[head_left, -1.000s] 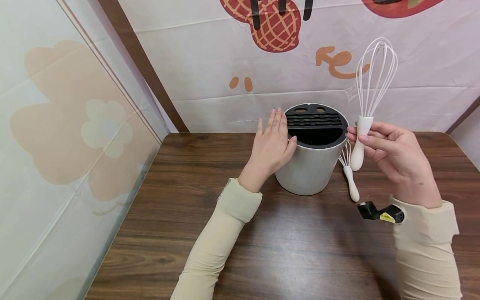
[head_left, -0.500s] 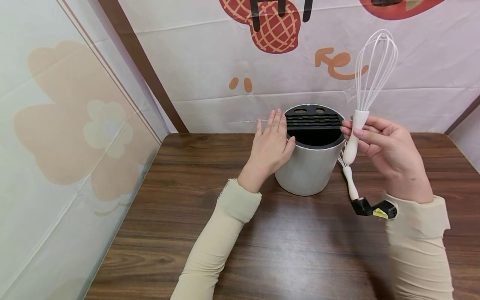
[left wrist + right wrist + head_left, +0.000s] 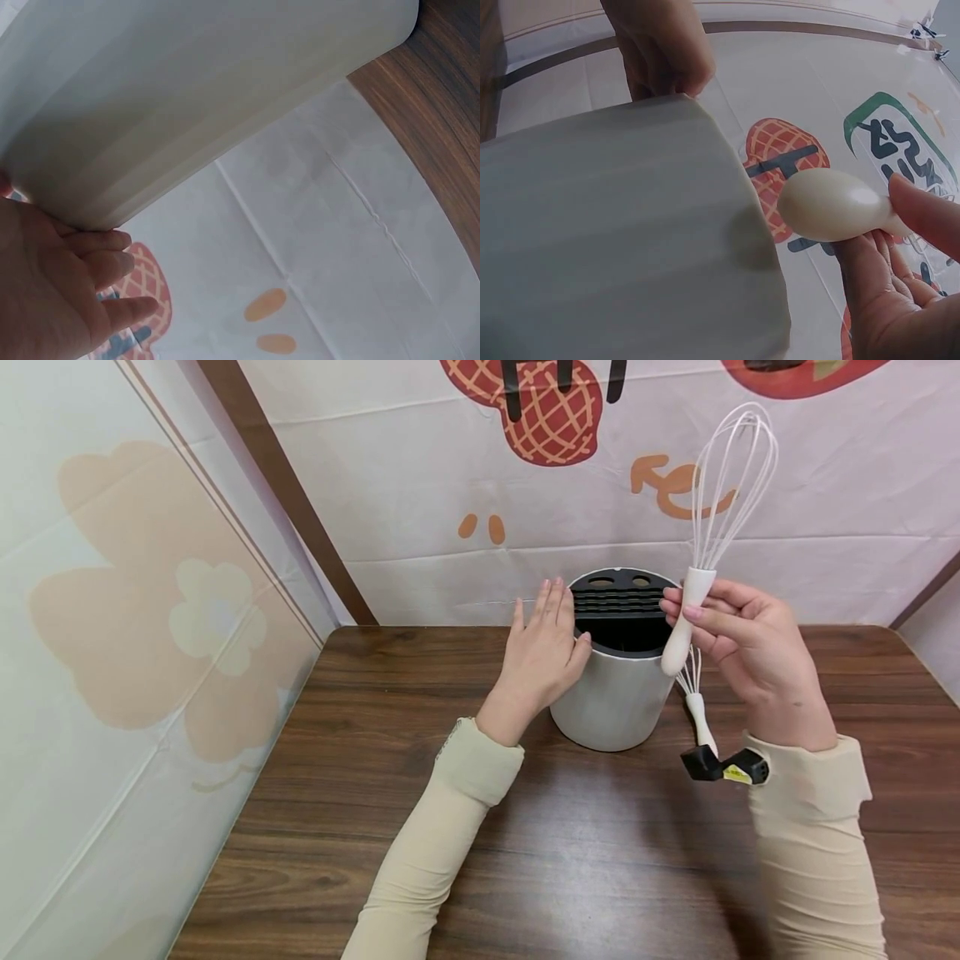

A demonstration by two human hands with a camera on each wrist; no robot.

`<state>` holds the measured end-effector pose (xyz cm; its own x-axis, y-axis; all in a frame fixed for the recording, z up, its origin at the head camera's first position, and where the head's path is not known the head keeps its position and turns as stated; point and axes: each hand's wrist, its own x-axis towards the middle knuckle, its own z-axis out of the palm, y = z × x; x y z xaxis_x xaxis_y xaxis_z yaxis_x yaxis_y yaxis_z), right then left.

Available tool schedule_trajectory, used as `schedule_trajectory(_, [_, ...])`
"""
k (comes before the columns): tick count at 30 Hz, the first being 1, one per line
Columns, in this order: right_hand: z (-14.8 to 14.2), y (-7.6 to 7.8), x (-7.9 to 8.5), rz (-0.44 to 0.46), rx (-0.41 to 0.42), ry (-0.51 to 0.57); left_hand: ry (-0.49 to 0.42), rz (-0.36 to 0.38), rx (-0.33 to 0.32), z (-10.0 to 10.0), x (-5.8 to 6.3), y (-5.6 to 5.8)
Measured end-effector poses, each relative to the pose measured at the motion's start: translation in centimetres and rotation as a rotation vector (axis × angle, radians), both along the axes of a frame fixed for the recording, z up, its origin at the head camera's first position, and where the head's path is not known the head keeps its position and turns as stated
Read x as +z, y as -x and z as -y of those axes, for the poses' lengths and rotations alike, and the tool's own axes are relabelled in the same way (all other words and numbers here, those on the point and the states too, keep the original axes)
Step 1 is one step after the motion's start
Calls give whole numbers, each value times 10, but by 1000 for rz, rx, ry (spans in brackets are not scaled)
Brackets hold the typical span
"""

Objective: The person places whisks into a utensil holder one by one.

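My right hand (image 3: 750,639) pinches a white whisk (image 3: 699,585) by its handle, wires up and slightly tilted. The handle's rounded end (image 3: 829,204) hangs at the right rim of a light grey utensil holder (image 3: 611,702). That holder has a black top (image 3: 626,602) with slots, two holes and a wide front opening. Against the holder's left side rests my left hand (image 3: 543,647), fingers straight along the rim. In the left wrist view those fingers touch the holder's wall (image 3: 187,97). A smaller whisk (image 3: 697,714) leans beside the holder on the right, partly hidden behind the hand and wrist camera.
The dark wooden table (image 3: 585,860) ends at a printed cloth backdrop (image 3: 397,527) just behind the holder. Another cloth wall (image 3: 150,652) with a flower print runs along the left side. A black camera mount (image 3: 723,766) sticks out from the right sleeve.
My right hand has moved left and slightly up with the whisk, bringing its handle end over the holder's right rim. The left hand and the holder have stayed in place.
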<state>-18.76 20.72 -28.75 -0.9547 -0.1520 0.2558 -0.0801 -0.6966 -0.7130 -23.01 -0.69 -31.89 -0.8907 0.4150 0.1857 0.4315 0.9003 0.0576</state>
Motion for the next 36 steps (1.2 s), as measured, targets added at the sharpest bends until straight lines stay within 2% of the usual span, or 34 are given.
schedule_trajectory(10, [13,4,4,6,-33,-14,7,-1,0,0,0,-1])
schedule_trajectory(23, [31,14,8,4,-150,-73,14,-6,13,0,1,0])
schedule_trajectory(36, [45,25,8,10,-194,-111,7,5,12,-1,1,0])
